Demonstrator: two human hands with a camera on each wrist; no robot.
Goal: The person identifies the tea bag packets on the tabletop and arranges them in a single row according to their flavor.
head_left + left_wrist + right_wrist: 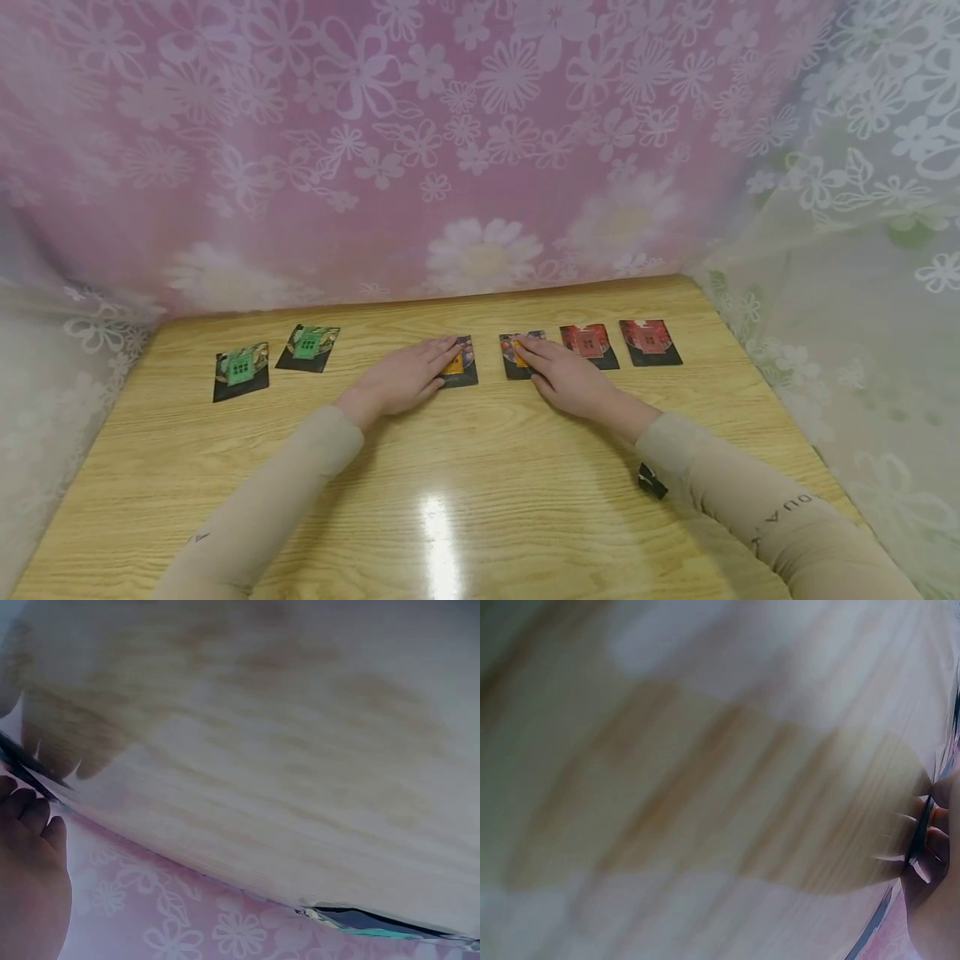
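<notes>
My left hand (401, 377) lies with its fingers extended over the left side of a small black packet with an orange label (463, 367). A matching orange-labelled packet (515, 369) lies to its right, under the fingertips of my right hand (576, 382), whose fingers are also straight. Both packets are flat on the wooden table and partly hidden by the hands. The left wrist view catches the fingers of the left hand (34, 877) at a dark packet edge. In the right wrist view, the right hand (930, 900) touches another thin dark packet edge (919, 836).
Two green-labelled packets (241, 372) (308, 347) lie at the left of the table (480, 467). At the right are two red-labelled packets (590, 346) (651, 342). A small black object (652, 481) sits beside the right sleeve. Floral curtains (480, 167) enclose the back and sides.
</notes>
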